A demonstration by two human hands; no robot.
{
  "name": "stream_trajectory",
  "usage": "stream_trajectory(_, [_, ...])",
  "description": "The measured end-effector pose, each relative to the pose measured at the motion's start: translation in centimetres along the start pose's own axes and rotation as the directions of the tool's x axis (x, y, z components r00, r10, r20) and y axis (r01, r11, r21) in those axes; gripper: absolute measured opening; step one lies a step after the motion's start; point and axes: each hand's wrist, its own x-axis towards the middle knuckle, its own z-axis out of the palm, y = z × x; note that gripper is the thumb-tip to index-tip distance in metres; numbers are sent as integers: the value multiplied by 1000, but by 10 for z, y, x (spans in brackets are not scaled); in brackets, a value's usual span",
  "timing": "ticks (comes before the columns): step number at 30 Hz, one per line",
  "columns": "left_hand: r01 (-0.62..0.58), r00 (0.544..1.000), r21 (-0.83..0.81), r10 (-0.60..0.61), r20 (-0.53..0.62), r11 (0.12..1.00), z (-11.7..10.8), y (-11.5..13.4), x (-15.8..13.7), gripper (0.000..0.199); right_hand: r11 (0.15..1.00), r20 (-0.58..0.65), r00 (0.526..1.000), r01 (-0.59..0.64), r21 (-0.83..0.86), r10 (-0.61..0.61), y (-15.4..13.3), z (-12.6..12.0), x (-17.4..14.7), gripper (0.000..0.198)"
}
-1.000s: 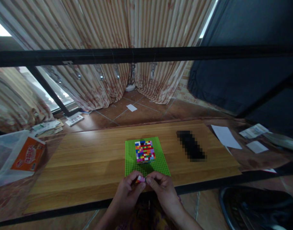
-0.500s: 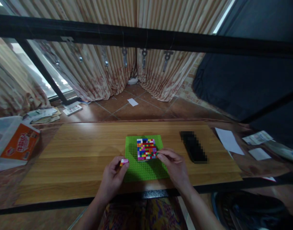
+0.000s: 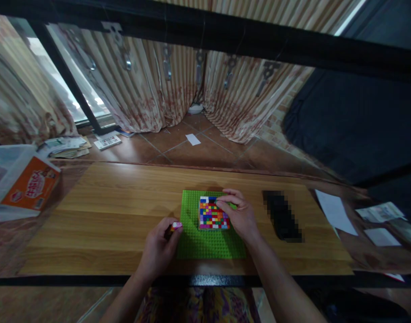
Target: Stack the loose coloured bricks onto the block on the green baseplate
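On the green baseplate (image 3: 208, 244) sits a low block built of many-coloured toy bricks (image 3: 210, 217). A dark gap shows near its back edge. My left hand (image 3: 161, 242), left of the baseplate, pinches a few small pink, white and orange toy bricks (image 3: 176, 226) between thumb and fingers. My right hand (image 3: 237, 213) reaches over the back right part of the brick block. Its thumb and index finger come together beside the gap; whatever is between them is too small to make out. The hand hides the block's right back corner.
The wooden table (image 3: 107, 215) bears a pixelated black object (image 3: 281, 215) to the right. A clear plastic tub (image 3: 10, 157) with an orange label stands at the left. Papers (image 3: 336, 211) lie off the right end. A dark bar (image 3: 246, 33) with hanging metal hooks crosses the top.
My right hand has moved from the brick block's right side towards its back edge. My left hand still holds its bricks. The whole view has shifted a little.
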Motion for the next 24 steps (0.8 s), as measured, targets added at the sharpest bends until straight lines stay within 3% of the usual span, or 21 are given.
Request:
stream_trajectory(9, [17,1000,26,-18,17,1000,1,1,-1,15,989,-6,997,-74,132,75,8,6,3,16])
stream_trajectory(14, [12,1000,47,-13,24,999,1,2,-1,16,934,75,954,-298,196,289,7,7,3,34])
stream_trajectory(17, [20,999,57,-22,29,998,0,3,-1,16,899,153,927,-371,233,343,6,6,4,37])
stream_trajectory(24, [21,1000,64,-22,18,998,1,2,-2,17,901,169,923,-377,216,346,8,5,5,39])
